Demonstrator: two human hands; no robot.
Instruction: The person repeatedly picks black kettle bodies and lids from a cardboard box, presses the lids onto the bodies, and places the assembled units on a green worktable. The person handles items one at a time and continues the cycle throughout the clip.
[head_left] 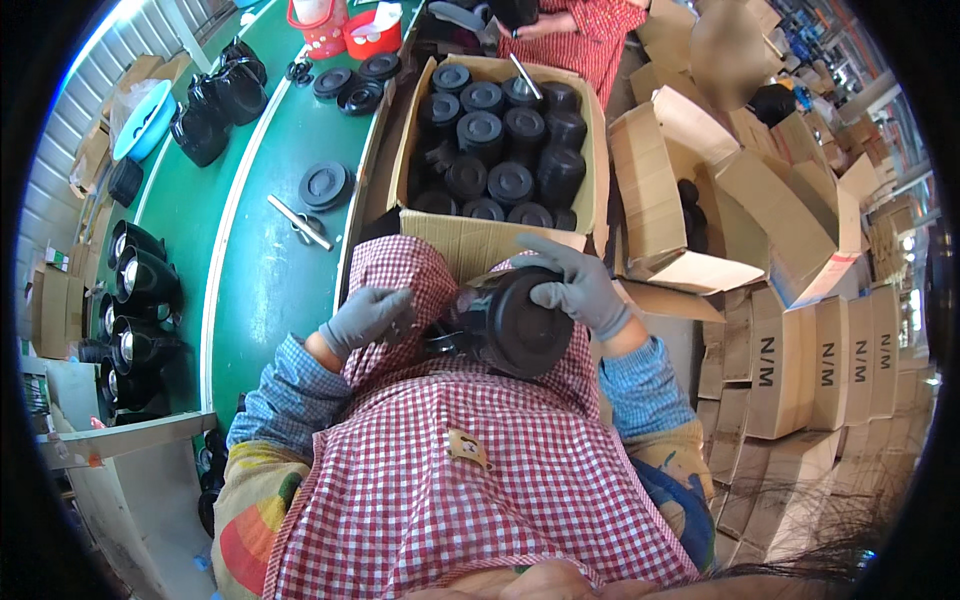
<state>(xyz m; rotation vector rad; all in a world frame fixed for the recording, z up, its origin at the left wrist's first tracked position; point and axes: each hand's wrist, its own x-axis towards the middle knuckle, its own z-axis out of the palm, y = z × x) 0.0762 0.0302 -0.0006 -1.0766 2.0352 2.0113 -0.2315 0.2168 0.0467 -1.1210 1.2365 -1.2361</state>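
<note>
A black plastic container (480,318) lies tilted on my lap, its round, disc-like end (533,325) turned to the right. My right hand (580,285), in a grey glove, grips that end with the thumb on its face; the index finger stretches out above it. My left hand (370,318), also gloved, is closed beside the container's left side, apart from it. Whatever its curled fingers hold, if anything, is hidden. Just beyond my knees stands an open cardboard box (490,228) packed with similar black containers (480,130); a pale rod (526,77) lies on top.
On the green bench (265,290) to my left lie a black disc (325,185), a pale rod-handled tool (300,222), several black pots (145,275) and red buckets (375,30). Open cartons (690,265) and stacked boxes (780,360) fill the right. A co-worker's red sleeve (590,20) shows beyond.
</note>
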